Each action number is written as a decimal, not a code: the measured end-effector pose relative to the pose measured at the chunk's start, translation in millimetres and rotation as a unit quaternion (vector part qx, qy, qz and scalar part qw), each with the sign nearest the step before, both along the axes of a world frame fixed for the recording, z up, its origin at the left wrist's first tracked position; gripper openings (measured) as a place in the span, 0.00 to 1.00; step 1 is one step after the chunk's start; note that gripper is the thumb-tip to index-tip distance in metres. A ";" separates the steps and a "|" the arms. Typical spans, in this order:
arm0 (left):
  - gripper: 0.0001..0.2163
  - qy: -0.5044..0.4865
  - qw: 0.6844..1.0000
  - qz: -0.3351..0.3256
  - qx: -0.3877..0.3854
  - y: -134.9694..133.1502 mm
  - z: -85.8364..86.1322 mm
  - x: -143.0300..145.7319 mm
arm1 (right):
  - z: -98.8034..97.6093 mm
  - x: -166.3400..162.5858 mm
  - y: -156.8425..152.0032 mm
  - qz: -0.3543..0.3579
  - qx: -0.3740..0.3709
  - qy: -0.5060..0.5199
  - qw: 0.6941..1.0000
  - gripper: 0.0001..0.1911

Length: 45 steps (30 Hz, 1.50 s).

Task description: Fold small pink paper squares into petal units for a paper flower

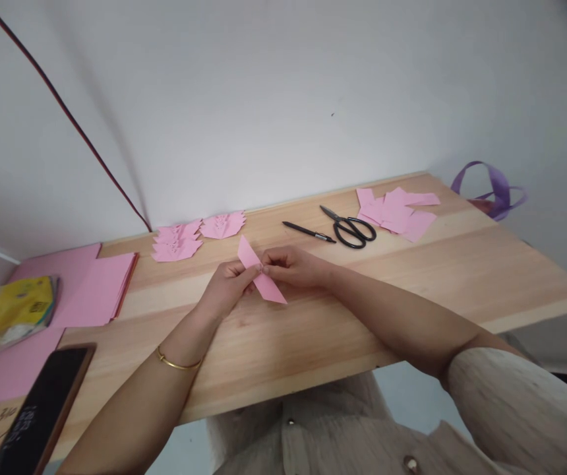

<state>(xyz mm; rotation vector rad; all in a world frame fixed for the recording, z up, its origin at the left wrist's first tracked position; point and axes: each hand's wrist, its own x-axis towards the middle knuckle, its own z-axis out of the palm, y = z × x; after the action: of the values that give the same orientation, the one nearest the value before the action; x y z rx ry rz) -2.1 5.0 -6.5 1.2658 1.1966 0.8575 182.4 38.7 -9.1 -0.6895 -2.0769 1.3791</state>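
Note:
A folded strip of pink paper (269,288) is held between both hands above the middle of the wooden table. My left hand (225,287) is closed, its thumb and fingers pinching the paper near its middle. My right hand (296,265) is also closed, its thumb and forefinger meeting at the paper's right edge close to the left thumb. Just beyond the right hand lie a black pen (308,231) and black-handled scissors (350,227). Pink paper cutouts with jagged edges (177,241) rest by the wall, beyond the left hand.
Loose pink paper pieces (397,210) lie at the back right, near a purple ribbon (498,188). At the left are stacked pink sheets (100,290), a yellow plastic packet (21,310) and a phone (41,409). A white wall (283,99) borders the table's far edge.

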 end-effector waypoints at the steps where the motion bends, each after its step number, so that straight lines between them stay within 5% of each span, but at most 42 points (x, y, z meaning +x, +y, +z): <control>1: 0.15 0.003 1.000 -0.002 -0.001 0.0 -0.5 0.0 | 0.5 0.0 -0.1 0.000 -0.007 0.004 1.000 0.14; 13: 0.12 -0.060 0.998 -0.009 0.004 1.8 0.6 -1.1 | 4.0 0.1 -1.1 -0.028 -0.055 0.026 0.998 0.11; 33: 0.11 -0.027 0.999 0.005 -0.019 -4.2 11.6 5.7 | -1.3 -4.9 -2.9 -0.058 0.028 0.025 0.998 0.09; 45: 0.11 -0.054 0.998 -0.006 -0.015 -0.6 3.2 0.3 | 5.7 -1.9 -2.6 -0.041 0.015 -0.009 0.999 0.18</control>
<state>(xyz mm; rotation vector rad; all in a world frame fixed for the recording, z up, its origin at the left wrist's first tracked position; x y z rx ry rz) -1.9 4.3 -3.4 1.1870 1.1107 0.8857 180.4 36.1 -3.3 -0.7687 -2.0553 1.2979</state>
